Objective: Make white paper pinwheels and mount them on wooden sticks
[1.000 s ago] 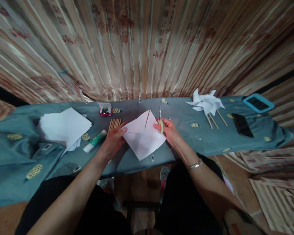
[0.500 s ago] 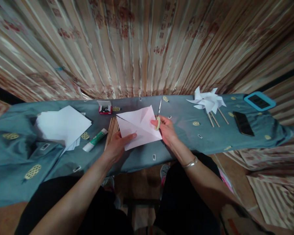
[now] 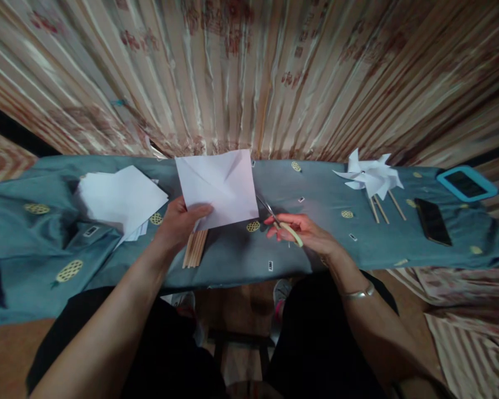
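Small printed tags (image 3: 270,266) were scattered over the blue-grey cloth (image 3: 233,263), lettering too tiny to be read, and the reddish print on the curtain (image 3: 249,83) couldn't be made out either. Count-wise: one white sheet (image 3: 224,188) was held up mid-frame, pinched between thumb and fingers of the left hand (image 3: 177,221); one pair of scissors (image 3: 279,223) was gripped in the right hand (image 3: 310,233), fingers curled round the yellowish handles, tip right by the sheet's edge (contact couldn't be told). At frame right, three sticks (image 3: 381,210) were seen under overlapping pinwheels (image 3: 372,177), plus one phone (image 3: 433,221)
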Available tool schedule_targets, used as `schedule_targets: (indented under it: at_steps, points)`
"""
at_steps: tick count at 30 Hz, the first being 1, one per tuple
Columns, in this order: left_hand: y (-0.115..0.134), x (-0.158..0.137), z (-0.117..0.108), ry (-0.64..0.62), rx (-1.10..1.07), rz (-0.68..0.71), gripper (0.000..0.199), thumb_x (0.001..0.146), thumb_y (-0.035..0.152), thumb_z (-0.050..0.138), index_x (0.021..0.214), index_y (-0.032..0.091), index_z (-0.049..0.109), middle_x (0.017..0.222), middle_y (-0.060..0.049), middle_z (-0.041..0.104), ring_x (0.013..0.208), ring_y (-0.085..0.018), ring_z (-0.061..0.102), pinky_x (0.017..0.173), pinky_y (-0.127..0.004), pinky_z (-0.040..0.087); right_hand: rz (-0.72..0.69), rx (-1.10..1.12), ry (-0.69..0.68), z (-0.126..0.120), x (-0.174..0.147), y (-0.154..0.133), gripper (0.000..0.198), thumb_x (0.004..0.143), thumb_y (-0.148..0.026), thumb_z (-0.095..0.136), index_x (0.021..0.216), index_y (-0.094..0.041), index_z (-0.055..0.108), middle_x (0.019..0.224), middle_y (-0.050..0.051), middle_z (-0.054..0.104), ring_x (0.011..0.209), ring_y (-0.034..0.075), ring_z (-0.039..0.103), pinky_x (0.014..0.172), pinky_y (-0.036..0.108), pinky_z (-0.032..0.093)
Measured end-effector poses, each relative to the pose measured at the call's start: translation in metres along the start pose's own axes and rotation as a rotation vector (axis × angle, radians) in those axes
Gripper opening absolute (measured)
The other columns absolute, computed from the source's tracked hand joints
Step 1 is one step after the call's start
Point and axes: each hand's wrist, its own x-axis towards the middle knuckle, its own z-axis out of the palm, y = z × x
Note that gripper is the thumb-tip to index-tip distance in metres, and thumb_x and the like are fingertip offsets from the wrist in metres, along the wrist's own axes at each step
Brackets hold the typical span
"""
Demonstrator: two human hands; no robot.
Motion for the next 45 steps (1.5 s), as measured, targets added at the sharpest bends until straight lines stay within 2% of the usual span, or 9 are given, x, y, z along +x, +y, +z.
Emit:
schedule_targets:
  at_steps: [7,14,23,38,45]
  points:
    - [-0.002,0.004,0.001,0.003,-0.013,0.028,0.022,0.045,0.021,0.079,0.064,0.017,0.070,0.063,0.002,0.070,0.055,-0.013,0.059,0.057,-0.025,0.049,0.070,-0.020,-0.137,-0.005,-0.009,0.008,0.053,0.070,-0.045,0.077,0.110,-0.013,0.066,0.090,0.005,0.067,0.080,0.013,0.061,0.073,0.026,0.050]
    - [-0.004,0.003,0.004,-0.085,0.058,-0.033,0.023,0.050,0.019,0.079,0.072,0.018,0.071,0.069,0.000,0.071,0.059,-0.015,0.062,0.060,-0.029,0.052,0.079,-0.005,-0.163,-0.008,-0.014,0.009,0.054,0.069,-0.046,0.077,0.109,-0.011,0.064,0.087,0.004,0.066,0.078,0.011,0.060,0.073,0.025,0.050]
    - [-0.009,0.002,0.004,-0.126,0.064,-0.074,0.026,0.052,0.019,0.079,0.077,0.017,0.071,0.072,0.000,0.073,0.061,-0.015,0.062,0.062,-0.028,0.052,0.101,-0.041,-0.187,-0.008,-0.015,0.010,0.053,0.070,-0.046,0.077,0.109,-0.012,0.065,0.088,0.003,0.066,0.080,0.011,0.059,0.074,0.025,0.049]
    - [-0.010,0.004,0.003,-0.111,0.055,-0.053,0.032,0.049,0.018,0.081,0.078,0.014,0.072,0.070,0.001,0.073,0.060,-0.014,0.063,0.062,-0.027,0.052,0.112,-0.067,-0.204,-0.008,-0.014,0.013,0.055,0.071,-0.048,0.076,0.111,-0.012,0.065,0.090,0.003,0.065,0.081,0.012,0.059,0.074,0.025,0.048]
    - [-0.006,0.000,0.007,-0.111,0.042,-0.088,0.027,0.052,0.016,0.081,0.077,0.014,0.072,0.068,0.002,0.073,0.061,-0.014,0.062,0.063,-0.028,0.052,0.122,-0.055,-0.198,-0.007,-0.014,0.013,0.052,0.071,-0.047,0.076,0.109,-0.013,0.066,0.088,0.002,0.066,0.079,0.011,0.059,0.072,0.024,0.048]
